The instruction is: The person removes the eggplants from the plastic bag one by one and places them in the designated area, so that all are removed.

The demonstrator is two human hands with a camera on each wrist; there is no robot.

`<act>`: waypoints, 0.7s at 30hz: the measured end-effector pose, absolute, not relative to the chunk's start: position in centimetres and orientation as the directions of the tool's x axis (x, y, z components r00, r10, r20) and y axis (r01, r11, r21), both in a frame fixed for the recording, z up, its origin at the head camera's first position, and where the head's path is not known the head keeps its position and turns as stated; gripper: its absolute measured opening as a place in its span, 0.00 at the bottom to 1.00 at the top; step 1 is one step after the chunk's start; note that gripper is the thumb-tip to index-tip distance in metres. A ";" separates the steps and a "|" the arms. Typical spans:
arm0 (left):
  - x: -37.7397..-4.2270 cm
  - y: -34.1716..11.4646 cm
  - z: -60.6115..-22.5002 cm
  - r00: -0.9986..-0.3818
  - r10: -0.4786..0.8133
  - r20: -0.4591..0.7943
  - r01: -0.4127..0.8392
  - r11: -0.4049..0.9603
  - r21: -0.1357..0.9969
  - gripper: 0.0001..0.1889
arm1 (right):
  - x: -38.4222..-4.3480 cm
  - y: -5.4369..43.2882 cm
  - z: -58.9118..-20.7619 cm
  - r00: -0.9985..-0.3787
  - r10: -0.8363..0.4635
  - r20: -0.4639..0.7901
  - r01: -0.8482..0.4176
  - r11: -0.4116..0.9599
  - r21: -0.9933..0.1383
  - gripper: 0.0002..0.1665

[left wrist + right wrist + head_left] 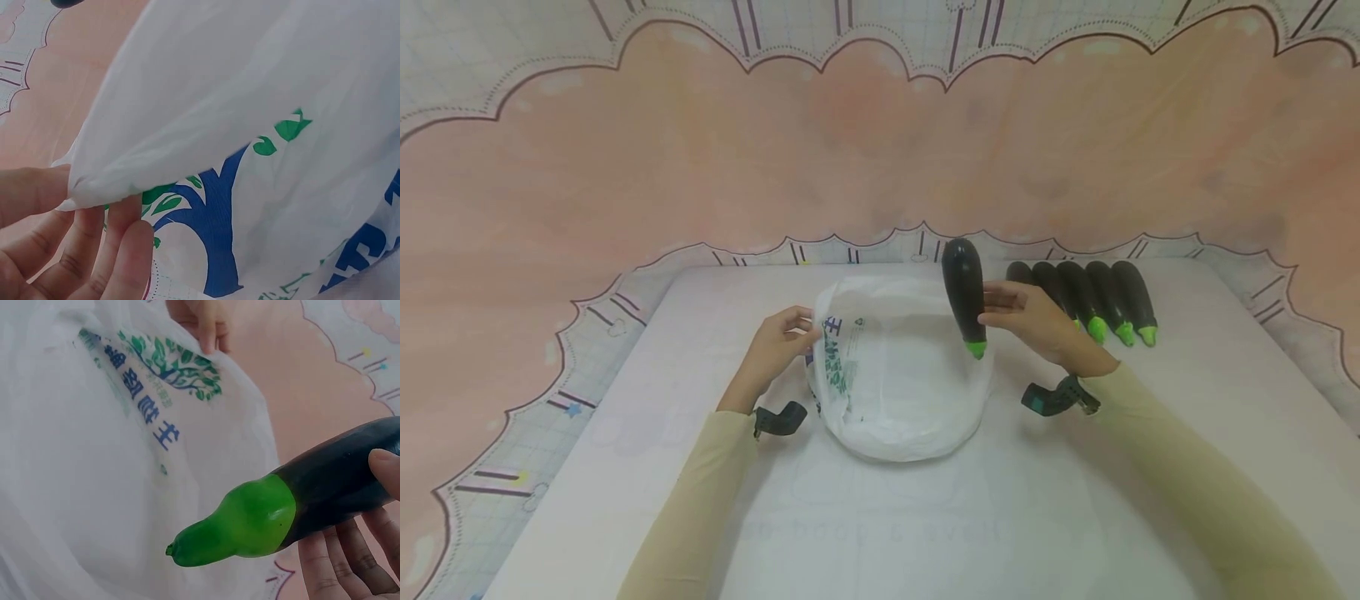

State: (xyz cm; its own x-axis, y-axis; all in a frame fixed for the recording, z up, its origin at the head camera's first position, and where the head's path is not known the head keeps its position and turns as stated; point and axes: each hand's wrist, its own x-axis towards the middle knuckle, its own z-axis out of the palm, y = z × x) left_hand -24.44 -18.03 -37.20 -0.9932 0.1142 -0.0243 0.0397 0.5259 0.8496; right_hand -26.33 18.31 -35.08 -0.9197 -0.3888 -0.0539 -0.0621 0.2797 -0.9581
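A white plastic bag (902,392) stands on the table with its wide mouth facing up. My left hand (778,346) pinches the bag's rim on its left side; in the left wrist view the thumb and fingers (37,194) hold the folded edge above a printed blue tree. My right hand (1033,321) grips a dark eggplant (962,283) by its side, over the right part of the bag's mouth. The eggplant's green stem end (250,519) points down, and in the right wrist view it overlaps the bag's opening.
Several more eggplants (1138,300) lie side by side at the back right of the white table (925,533), partly behind the right hand. A patterned cloth (850,167) hangs beyond the table. Each wrist wears a dark camera mount (1048,400).
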 end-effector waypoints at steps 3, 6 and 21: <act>-24.4 -18.0 -37.2 -0.993 0.114 -0.025 0.038 0.526 0.850 0.17 | -26.3 19.2 -34.7 -0.928 -0.369 -0.055 -0.056 0.283 -0.957 0.33; -24.5 -18.0 -37.2 -0.993 0.113 -0.026 0.038 0.524 0.851 0.17 | -26.1 20.1 -34.2 -0.933 -0.356 -0.057 -0.053 0.292 -0.955 0.33; -24.4 -17.9 -37.1 -0.993 0.115 -0.021 0.043 0.526 0.849 0.17 | -25.6 26.3 -33.3 -0.970 -0.241 0.019 -0.111 0.372 -0.921 0.32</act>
State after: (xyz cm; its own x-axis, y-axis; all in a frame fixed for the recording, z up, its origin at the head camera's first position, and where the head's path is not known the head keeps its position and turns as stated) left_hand -24.40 -17.91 -37.15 -0.9932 0.1148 -0.0213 0.0425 0.5259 0.8495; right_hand -25.55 26.34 -33.32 -0.9705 -0.2405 0.0193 -0.1106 0.3723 -0.9215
